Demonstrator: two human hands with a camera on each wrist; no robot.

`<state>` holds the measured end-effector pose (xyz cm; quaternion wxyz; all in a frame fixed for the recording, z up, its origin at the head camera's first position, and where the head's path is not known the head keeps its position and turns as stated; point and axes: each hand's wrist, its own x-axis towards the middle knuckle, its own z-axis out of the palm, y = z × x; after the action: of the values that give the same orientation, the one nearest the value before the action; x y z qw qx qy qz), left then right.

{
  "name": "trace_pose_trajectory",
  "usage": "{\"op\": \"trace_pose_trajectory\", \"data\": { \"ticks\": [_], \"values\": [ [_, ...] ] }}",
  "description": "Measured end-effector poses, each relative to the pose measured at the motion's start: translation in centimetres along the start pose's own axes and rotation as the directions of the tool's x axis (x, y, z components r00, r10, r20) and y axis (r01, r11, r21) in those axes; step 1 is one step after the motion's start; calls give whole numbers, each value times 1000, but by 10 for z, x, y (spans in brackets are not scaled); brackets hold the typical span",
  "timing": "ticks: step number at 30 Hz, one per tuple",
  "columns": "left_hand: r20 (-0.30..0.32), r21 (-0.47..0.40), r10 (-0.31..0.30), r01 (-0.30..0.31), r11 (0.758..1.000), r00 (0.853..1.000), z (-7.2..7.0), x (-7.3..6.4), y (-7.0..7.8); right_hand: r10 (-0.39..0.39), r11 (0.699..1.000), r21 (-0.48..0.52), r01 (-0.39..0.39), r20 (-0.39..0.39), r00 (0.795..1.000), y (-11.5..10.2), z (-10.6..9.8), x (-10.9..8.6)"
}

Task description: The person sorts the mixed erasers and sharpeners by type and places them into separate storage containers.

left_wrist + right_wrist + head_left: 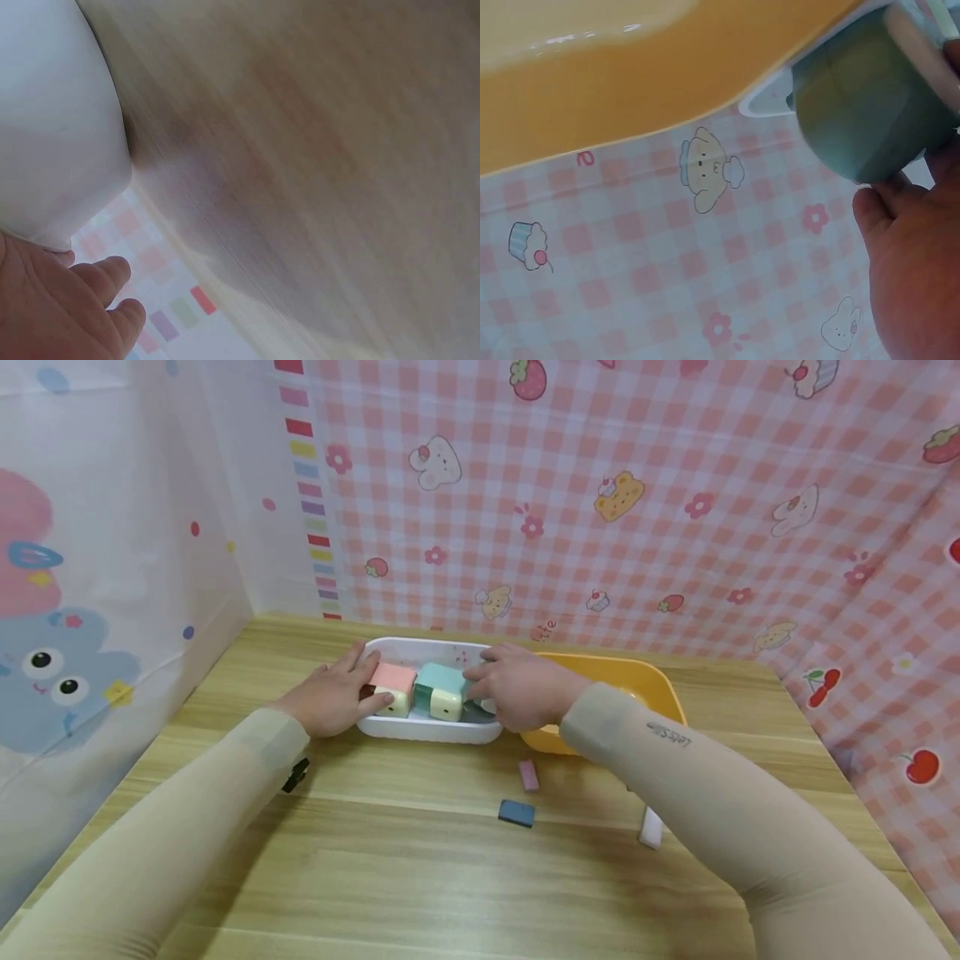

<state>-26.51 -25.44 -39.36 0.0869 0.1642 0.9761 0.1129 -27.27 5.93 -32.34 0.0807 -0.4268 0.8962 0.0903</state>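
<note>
My left hand lies against the left end of a white plastic basket, fingers stretched along the rim and thumb at a pink and cream box. Its fingers also show beside the white wall in the left wrist view. Next to the pink box sits a mint-green and cream box. At the basket's right end, my right hand grips a rounded grey-green container. The right wrist view shows fingertips under its curved side; my hand mostly covers it in the head view.
A yellow basket stands right of the white one, partly behind my right forearm. On the wooden table lie a pink block, a dark blue block, a white piece and a small black item. Patterned cloth hangs behind.
</note>
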Motion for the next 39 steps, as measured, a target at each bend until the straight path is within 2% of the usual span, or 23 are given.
{"op": "trace_pose_trajectory", "data": {
  "ticks": [11, 19, 23, 28, 33, 39],
  "values": [
    [-13, 0, 8, -8, 1000, 1000, 0, -1, 2, 8, 999, 43, -4, -92, 996, 12, 12, -20],
    [1, 0, 0, 0, 1000, 1000, 1, 0, -1, -10, 996, 89, 24, -160, 987, 15, 13, -24],
    [3, -3, -1, 1, 1000, 1000, 1, 0, -1, -18, 997, 65, 28, -143, 990, 12, 7, -22],
    [-6, -6, 3, -3, 1000, 1000, 0, -1, 0, -17, 1000, -1, 17, -86, 996, 4, 2, -14],
    [-3, -9, 0, -1, 1000, 1000, -1, -2, 1, -20, 1000, -21, 19, -28, 999, 1, 5, -7],
    [-2, -18, -1, 1, 1000, 1000, -1, -2, 2, -51, 999, -21, 50, -25, 998, 4, 12, -7]
  ]
}}
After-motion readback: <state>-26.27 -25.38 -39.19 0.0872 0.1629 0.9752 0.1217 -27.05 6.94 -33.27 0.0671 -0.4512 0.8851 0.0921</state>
